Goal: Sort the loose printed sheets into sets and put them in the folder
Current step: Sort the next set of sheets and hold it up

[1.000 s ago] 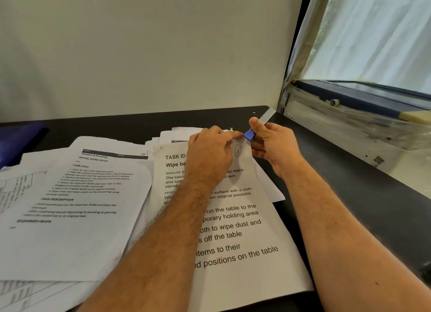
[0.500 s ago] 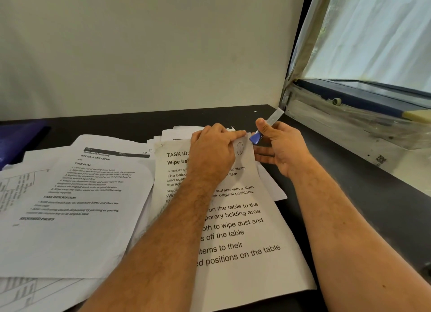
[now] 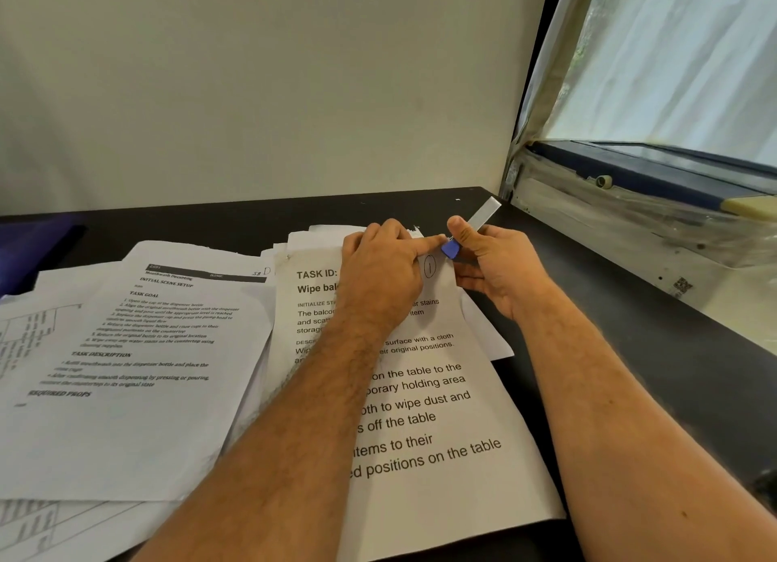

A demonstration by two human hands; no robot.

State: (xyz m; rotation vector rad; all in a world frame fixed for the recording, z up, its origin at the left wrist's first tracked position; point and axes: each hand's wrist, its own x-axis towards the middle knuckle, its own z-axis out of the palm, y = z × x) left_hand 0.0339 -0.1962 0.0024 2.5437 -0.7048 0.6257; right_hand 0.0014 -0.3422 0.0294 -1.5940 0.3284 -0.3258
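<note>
A printed set headed "TASK ID" (image 3: 420,435) lies on the black table in front of me. My left hand (image 3: 382,275) rests on its top right corner, with the index finger stretched toward a small tool (image 3: 452,249) that has a blue tip and a flat silver handle. My right hand (image 3: 496,267) grips that tool between thumb and fingers, its blue tip at the sheet's corner. More loose printed sheets (image 3: 126,393) are spread in an overlapping pile to the left. A dark blue object (image 3: 25,250), perhaps the folder, lies at the far left edge.
The black table (image 3: 630,372) meets a white wall at the back. A window ledge wrapped in plastic film (image 3: 630,225) runs along the right side, close behind my right hand. More white sheets (image 3: 492,343) stick out under the front set.
Both hands stay at the sheet's top right corner. The tool and my right thumb have shifted slightly at that corner; the papers lie as before.
</note>
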